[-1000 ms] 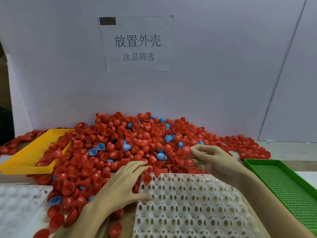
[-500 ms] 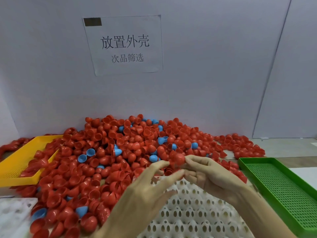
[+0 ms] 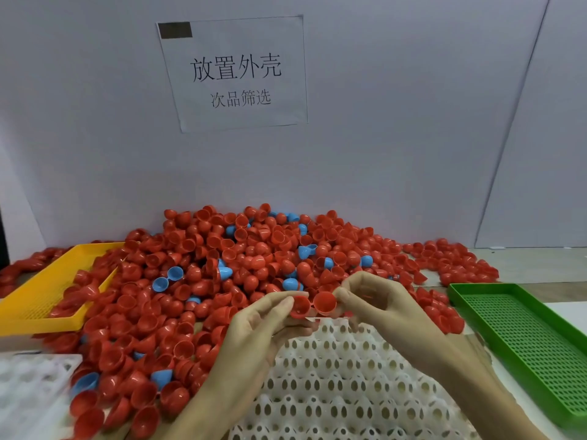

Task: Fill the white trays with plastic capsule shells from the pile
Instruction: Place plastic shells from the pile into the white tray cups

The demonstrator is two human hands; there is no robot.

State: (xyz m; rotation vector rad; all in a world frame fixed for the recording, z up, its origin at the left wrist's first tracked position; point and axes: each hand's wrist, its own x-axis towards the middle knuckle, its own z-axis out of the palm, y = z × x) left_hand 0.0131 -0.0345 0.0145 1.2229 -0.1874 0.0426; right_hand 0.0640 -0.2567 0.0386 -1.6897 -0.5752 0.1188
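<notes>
Grey partition boards close off the back of the tabletop, and I take the white tray (image 3: 343, 376) at the near centre as my landmark. Just above its far edge the left hand (image 3: 263, 325) pinches one red shell (image 3: 300, 308) and the right hand (image 3: 378, 300) pinches another red shell (image 3: 324, 302); both grips are clamped, and the two shells touch rim to rim. The tray's open cells lie directly below and toward me from both grips, so I judge the coming move a short drop down, either hand equally near. The pile (image 3: 247, 258) spreads beyond and left of the tray. Each shell's mouth seems turned partly toward me, though motion blur softens that. The tray's near edge is cut off, a second white tray (image 3: 28, 385) to its left is blurred, and my forearms hide several cells
</notes>
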